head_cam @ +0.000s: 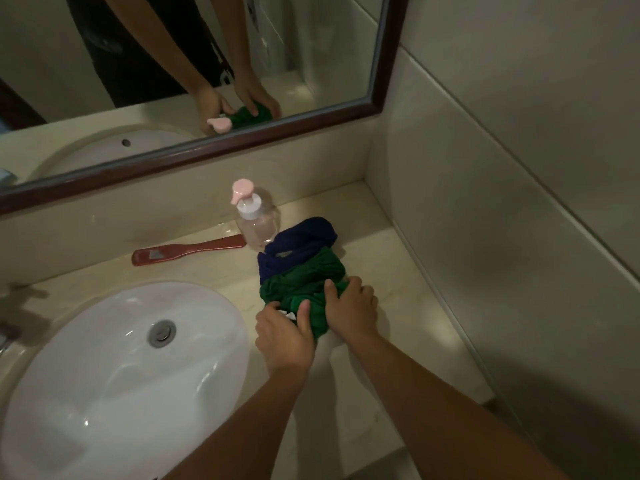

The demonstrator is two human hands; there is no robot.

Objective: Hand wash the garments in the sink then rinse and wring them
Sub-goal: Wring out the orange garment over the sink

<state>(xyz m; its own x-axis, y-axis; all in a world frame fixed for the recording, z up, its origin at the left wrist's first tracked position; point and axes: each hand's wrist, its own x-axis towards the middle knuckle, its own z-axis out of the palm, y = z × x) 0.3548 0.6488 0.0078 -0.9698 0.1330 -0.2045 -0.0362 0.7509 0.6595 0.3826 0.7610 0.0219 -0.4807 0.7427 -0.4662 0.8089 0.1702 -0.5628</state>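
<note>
Garments lie bunched on the counter [398,271] in the head view, the green garment [304,282] nearest and the blue garment [304,237] behind it, their long axis running away from the person. The sink [104,358] lies to their left. Both the left hand [284,334] and the right hand [349,306] curl over the green garment's near end, apparently gripping it, and the left is nearer the basin.
</note>
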